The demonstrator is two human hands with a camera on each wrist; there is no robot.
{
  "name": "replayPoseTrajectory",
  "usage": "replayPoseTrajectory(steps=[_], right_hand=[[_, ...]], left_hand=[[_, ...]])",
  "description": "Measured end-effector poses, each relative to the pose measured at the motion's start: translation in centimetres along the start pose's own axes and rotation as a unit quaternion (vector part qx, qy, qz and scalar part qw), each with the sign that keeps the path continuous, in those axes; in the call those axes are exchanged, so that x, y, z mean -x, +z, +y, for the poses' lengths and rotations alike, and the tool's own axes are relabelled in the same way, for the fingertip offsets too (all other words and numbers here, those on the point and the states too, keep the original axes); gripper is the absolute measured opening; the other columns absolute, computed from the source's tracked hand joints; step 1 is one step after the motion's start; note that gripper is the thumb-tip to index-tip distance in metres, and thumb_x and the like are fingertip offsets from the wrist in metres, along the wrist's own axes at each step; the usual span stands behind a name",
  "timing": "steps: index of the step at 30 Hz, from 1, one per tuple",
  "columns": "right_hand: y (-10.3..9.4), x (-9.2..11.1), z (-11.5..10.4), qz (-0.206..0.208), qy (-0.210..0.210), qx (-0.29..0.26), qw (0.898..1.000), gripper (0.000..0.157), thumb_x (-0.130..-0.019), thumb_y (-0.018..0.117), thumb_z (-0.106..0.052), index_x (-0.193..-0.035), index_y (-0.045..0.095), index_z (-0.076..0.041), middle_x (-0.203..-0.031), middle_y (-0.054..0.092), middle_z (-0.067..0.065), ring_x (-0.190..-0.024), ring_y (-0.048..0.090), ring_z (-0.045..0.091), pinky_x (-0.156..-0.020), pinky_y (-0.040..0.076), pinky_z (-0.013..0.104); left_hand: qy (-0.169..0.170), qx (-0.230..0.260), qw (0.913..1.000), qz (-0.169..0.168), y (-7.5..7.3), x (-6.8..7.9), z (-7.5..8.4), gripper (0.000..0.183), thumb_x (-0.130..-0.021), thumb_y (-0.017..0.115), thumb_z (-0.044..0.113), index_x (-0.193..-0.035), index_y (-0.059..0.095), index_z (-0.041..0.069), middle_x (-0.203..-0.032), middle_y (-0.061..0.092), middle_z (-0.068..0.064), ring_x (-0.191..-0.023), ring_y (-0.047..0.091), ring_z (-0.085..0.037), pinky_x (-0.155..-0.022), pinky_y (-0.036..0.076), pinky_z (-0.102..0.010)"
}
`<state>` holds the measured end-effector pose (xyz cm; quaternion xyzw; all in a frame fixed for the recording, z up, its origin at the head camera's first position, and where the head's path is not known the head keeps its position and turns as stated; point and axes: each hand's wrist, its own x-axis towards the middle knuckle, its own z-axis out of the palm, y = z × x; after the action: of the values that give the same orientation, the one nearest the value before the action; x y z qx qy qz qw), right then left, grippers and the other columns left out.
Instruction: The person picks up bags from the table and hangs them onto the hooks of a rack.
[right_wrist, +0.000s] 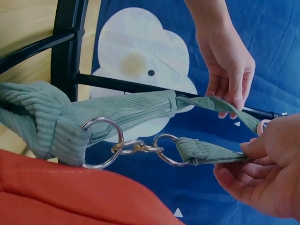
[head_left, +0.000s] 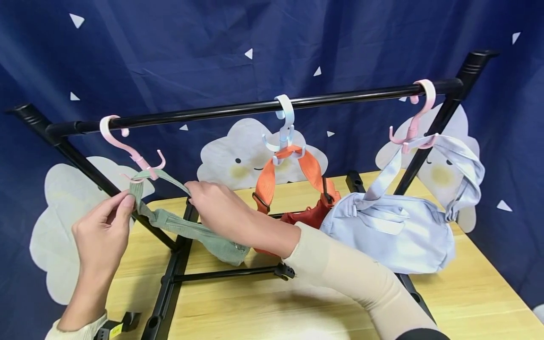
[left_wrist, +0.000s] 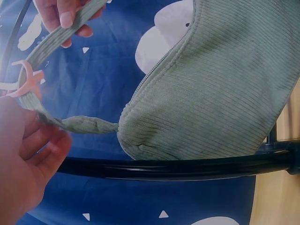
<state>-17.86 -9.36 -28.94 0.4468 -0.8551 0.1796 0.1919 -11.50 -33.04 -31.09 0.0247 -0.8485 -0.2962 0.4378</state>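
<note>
A green corduroy bag [head_left: 227, 248] hangs at the left, its strap [head_left: 137, 191] looped over the lower prongs of a pink hook [head_left: 137, 159]. My left hand [head_left: 99, 231] pinches the strap just below the hook, between thumb and fingers. Across the loop, my right hand [head_left: 221, 208] grips the strap's other side. In the right wrist view, metal rings and a chain [right_wrist: 136, 147] join that strap end to the bag. The zipper edge and body of the green bag [left_wrist: 201, 98] show close up in the left wrist view.
A black rack bar [head_left: 212, 112] carries the hooks. From a pale blue hook [head_left: 284, 118] hangs a red-orange bag [head_left: 308, 215]; a light blue bag [head_left: 391, 236] hangs from another pink hook [head_left: 414, 125]. The rack's lower frame [head_left: 225, 275] stands on a wooden table [head_left: 272, 311].
</note>
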Motion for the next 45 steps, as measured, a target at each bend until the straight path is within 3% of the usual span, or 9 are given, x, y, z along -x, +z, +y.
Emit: replayPoseTrajectory(steps=[7, 13, 34, 42, 45], right_hand=[[-0.2, 0.8, 0.0, -0.009, 0.002, -0.010, 1.000, 0.026, -0.106, 0.056, -0.012, -0.130, 0.058, -0.003, -0.104, 0.070, 0.002, -0.093, 0.067, 0.013, -0.078, 0.056, 0.020], [-0.4, 1.3, 0.1, -0.013, 0.009, -0.008, 1.000, 0.036, -0.107, 0.055, -0.014, -0.140, 0.053, -0.001, -0.123, 0.071, 0.006, -0.109, 0.070, 0.015, -0.089, 0.058, 0.021], [-2.1, 4.4, 0.4, 0.033, -0.051, -0.002, 0.998, 0.031, -0.104, 0.057, -0.010, -0.135, 0.057, -0.004, -0.103, 0.066, 0.001, -0.092, 0.064, 0.012, -0.080, 0.056, 0.021], [-3.0, 6.0, 0.6, 0.063, -0.087, 0.022, 0.994, 0.033, -0.105, 0.061, -0.019, -0.135, 0.061, -0.005, -0.126, 0.070, 0.004, -0.117, 0.068, 0.019, -0.102, 0.055, 0.027], [-3.4, 6.6, 0.7, 0.072, -0.098, 0.034, 0.992, 0.033, -0.103, 0.063, -0.020, -0.133, 0.062, -0.006, -0.126, 0.070, 0.003, -0.117, 0.067, 0.018, -0.103, 0.055, 0.027]], left_hand=[[0.009, 0.015, 0.9998, 0.001, 0.3, -0.1, -0.5, 0.020, -0.097, 0.072, 0.012, -0.113, 0.079, 0.002, -0.091, 0.057, 0.051, -0.078, 0.056, 0.025, -0.078, 0.042, 0.003], [0.007, 0.020, 0.9998, -0.007, 0.3, 0.0, -0.6, 0.021, -0.098, 0.072, 0.013, -0.116, 0.079, 0.006, -0.093, 0.059, 0.050, -0.082, 0.058, 0.024, -0.080, 0.043, 0.003], [0.012, 0.009, 0.9998, -0.013, 0.3, 0.2, -1.3, 0.020, -0.096, 0.074, 0.012, -0.114, 0.080, 0.005, -0.097, 0.057, 0.051, -0.083, 0.056, 0.026, -0.082, 0.041, 0.003], [0.022, 0.010, 0.9994, -0.023, 0.2, 0.5, -1.5, 0.020, -0.096, 0.074, 0.011, -0.113, 0.080, 0.005, -0.101, 0.058, 0.052, -0.088, 0.055, 0.027, -0.082, 0.038, 0.001], [0.025, 0.012, 0.9992, -0.027, 0.1, 0.6, -1.7, 0.019, -0.095, 0.074, 0.010, -0.112, 0.080, 0.005, -0.101, 0.058, 0.051, -0.089, 0.055, 0.027, -0.083, 0.037, 0.001]])
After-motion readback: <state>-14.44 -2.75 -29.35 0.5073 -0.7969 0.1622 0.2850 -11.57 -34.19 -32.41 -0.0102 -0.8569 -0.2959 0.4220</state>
